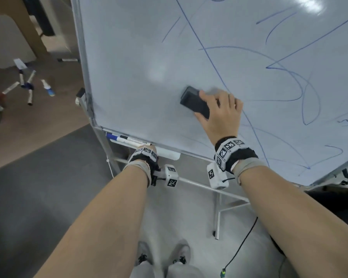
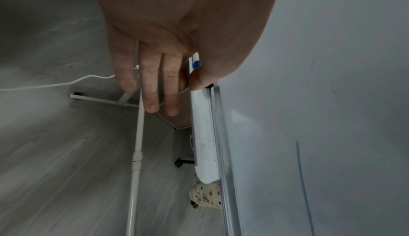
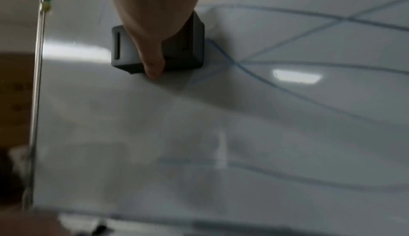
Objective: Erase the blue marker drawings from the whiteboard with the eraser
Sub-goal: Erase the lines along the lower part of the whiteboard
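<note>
- Grey flooring and the person's own shoes [image 1: 163, 255] sit nearest, with both forearms reaching forward over them toward the whiteboard [image 1: 141, 63].
- Next out, the left hand [image 2: 152, 75] hangs at the marker tray [image 2: 204, 134] along the board's bottom edge; its fingers [image 2: 150, 99] lie nearly straight and relaxed, the thumb rests against the tray rim, and nothing is gripped. In the head view this hand is mostly hidden behind its wristband, so the wrist view carries this.
- 1 blue-capped marker [image 1: 117, 138] lies in the tray just left of that hand.
- Further up the board, the right hand [image 1: 221, 113] grips the dark eraser [image 1: 194, 102], thumb along its lower side and fingers curled over its upper side, pressing its face flat on the board.
- The eraser's long axis runs from upper left to lower right, and the hand covers its right end.
- Key relation: the board left of the eraser looks wiped, while the blue marker drawings [image 1: 289, 77] spread to the right and above it, the nearest long diagonal stroke passing just beside the fingers.
- Judged from this, the right hand alone is placed to sweep, and the stroke should go rightward and upward, broadside across those lines.
- Farthest left, loose markers [image 1: 26, 85] lie on the brown floor, well apart from the work.
</note>
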Demonstrator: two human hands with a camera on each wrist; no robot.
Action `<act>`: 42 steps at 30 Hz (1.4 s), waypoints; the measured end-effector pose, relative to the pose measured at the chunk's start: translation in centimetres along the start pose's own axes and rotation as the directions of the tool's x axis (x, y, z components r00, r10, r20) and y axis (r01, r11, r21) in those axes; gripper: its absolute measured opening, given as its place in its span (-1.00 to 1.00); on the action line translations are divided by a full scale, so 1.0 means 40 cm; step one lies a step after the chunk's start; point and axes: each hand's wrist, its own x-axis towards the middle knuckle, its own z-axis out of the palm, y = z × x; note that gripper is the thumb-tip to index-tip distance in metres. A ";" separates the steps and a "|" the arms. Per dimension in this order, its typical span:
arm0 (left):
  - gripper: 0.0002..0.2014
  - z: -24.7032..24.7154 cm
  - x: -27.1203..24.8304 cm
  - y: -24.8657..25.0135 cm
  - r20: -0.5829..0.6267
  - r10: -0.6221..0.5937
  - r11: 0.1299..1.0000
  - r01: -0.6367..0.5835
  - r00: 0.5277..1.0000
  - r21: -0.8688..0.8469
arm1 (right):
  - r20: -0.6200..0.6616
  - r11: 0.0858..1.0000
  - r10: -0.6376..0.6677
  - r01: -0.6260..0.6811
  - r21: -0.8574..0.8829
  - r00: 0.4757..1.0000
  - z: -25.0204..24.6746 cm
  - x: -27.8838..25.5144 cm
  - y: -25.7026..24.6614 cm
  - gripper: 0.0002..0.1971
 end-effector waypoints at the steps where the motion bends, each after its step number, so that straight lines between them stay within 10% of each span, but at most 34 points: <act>1: -0.68 -0.001 -0.003 0.001 -0.001 -0.003 1.000 0.003 1.000 0.002 | 0.070 0.999 -0.033 0.032 0.013 0.997 0.023 -0.035 -0.009 -0.45; 9: -0.55 -0.003 -0.006 -0.004 0.036 -0.069 0.998 0.069 0.997 -0.004 | 0.448 0.997 -0.073 0.073 0.017 0.891 0.142 -0.292 -0.044 -0.44; 14: -0.66 0.033 -0.021 0.101 0.004 -0.162 0.980 0.160 0.987 0.122 | 0.132 0.999 -0.037 0.036 0.007 0.991 0.031 -0.145 0.059 -0.43; 20: -0.77 0.051 -0.019 0.194 0.044 -0.069 0.992 0.063 0.997 0.112 | -0.131 0.999 0.037 -0.037 0.007 0.991 -0.097 0.051 0.182 -0.50; 30: -0.71 0.056 -0.041 0.210 -0.047 -0.152 0.986 0.155 0.987 0.067 | 0.355 0.989 -0.145 0.141 0.037 0.924 0.075 -0.263 0.133 -0.39; 42: -0.64 0.080 -0.017 0.259 0.072 -0.098 0.971 0.079 0.993 0.226 | -0.114 0.989 -0.013 0.030 0.148 0.993 -0.068 -0.002 0.217 -0.47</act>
